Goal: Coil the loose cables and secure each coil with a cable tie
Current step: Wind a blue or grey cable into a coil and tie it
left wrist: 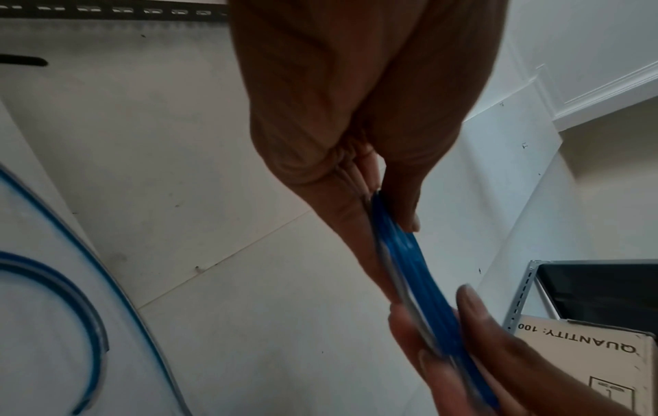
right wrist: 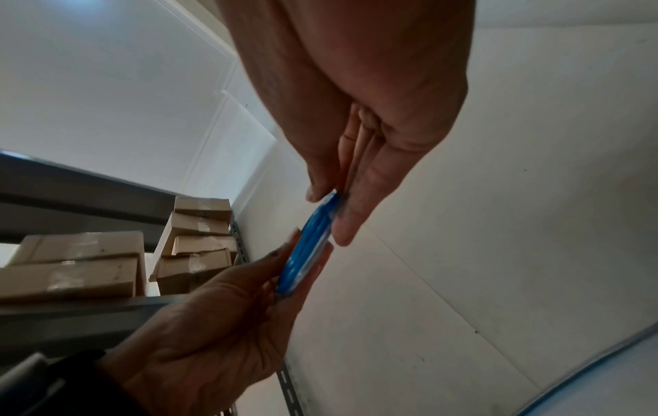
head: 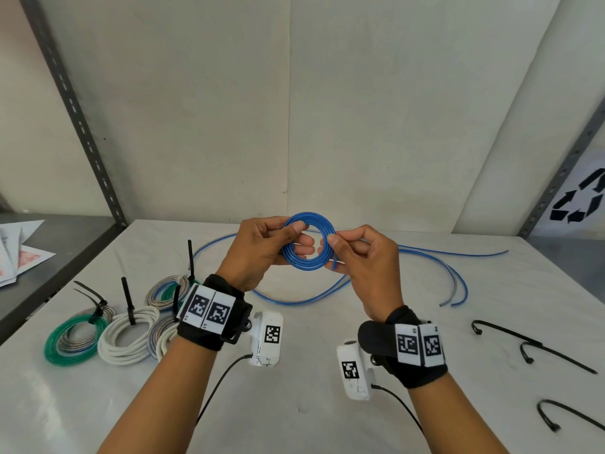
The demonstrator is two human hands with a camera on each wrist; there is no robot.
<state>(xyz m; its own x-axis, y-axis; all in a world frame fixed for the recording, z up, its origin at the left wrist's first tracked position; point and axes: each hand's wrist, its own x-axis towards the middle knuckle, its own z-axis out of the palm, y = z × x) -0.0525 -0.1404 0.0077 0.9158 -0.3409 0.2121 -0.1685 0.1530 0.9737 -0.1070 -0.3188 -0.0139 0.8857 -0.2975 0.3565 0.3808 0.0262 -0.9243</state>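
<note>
White tabletop: holds everything; the loose length of blue cable lies across its far side, well clear of the finished work.
Finished coils: green, white and grey rings at the near left, each cinched with a black tie.
Blue coil: held upright above the table between both hands, several turns stacked flat.
Left hand: thumb and fingers pinch the coil's left side; judged the anchor, it should clamp all turns together.
Right hand: pinches the right side, where the free strand leaves; feed each new turn the same width, without twist.
Spare cable ties: near right, within reach for once the tail is wound in.
</note>
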